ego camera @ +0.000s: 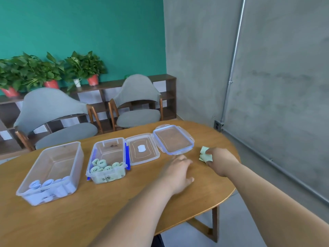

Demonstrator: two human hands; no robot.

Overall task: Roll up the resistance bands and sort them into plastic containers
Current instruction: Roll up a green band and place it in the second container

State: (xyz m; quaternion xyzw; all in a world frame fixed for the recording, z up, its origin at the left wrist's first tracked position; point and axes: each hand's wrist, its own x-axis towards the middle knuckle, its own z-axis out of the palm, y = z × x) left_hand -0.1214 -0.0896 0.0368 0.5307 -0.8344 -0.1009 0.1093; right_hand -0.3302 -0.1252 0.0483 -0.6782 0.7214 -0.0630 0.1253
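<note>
A pale green resistance band (pixel 204 154) lies crumpled on the wooden table (pixel 106 211) near its right end, and my right hand (pixel 221 160) pinches it. My left hand (pixel 179 172) rests on the table just left of it, fingers loosely apart and holding nothing. In the middle stands a small clear container (pixel 106 157) with blue latches, holding several rolled green bands (pixel 102 164). A larger clear container (pixel 51 172) at the left holds several rolled pale blue bands (pixel 48 187).
Two clear lids lie beyond my hands: one (pixel 143 148) beside the small container, one with a blue rim (pixel 173 139) further right. Two grey chairs (pixel 138 102) stand behind the table. The table's rounded edge is close on the right, with a concrete wall beyond.
</note>
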